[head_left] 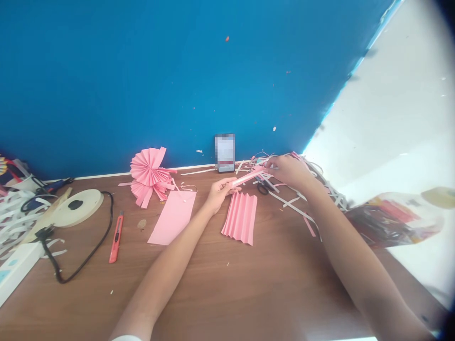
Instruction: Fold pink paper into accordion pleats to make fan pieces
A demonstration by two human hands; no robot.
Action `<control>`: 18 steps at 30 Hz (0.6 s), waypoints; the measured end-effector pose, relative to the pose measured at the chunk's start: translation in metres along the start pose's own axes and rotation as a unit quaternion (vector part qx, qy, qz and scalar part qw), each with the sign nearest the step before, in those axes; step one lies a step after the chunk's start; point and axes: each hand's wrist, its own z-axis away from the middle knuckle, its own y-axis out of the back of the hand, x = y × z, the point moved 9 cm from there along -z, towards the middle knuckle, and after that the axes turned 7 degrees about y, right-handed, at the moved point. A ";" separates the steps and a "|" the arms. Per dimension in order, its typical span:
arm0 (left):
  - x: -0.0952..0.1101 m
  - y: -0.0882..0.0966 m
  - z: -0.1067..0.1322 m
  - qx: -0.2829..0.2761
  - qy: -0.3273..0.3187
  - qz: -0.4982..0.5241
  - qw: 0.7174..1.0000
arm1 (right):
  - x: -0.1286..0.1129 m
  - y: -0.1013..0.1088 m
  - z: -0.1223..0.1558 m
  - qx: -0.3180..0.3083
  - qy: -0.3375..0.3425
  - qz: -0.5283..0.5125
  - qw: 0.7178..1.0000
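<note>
My left hand and my right hand each pinch one end of a folded pink paper strip, held just above the wooden table. Directly below the strip lies an accordion-pleated pink sheet. A flat pink sheet rests left of my left hand. Finished pink paper fans lie against the blue wall behind it. Black scissors sit under the strip near my right hand.
A red utility knife, a black cable and a tape roll lie at left. A phone leans on the wall. White paper strips pile up at right, near a plastic bag.
</note>
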 end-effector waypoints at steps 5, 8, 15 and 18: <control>0.000 0.000 0.000 0.002 -0.002 -0.001 1.000 | 0.006 -0.007 -0.003 0.005 0.002 -0.011 1.000; 0.001 -0.001 0.000 0.002 -0.005 0.002 1.000 | 0.012 -0.014 -0.007 0.001 0.011 -0.041 0.999; 0.005 -0.003 0.001 -0.011 -0.011 -0.001 1.000 | 0.006 -0.024 -0.011 -0.016 0.116 -0.185 0.976; 0.008 -0.006 0.003 -0.025 -0.017 -0.010 0.999 | 0.006 -0.026 -0.010 -0.037 0.131 -0.231 0.963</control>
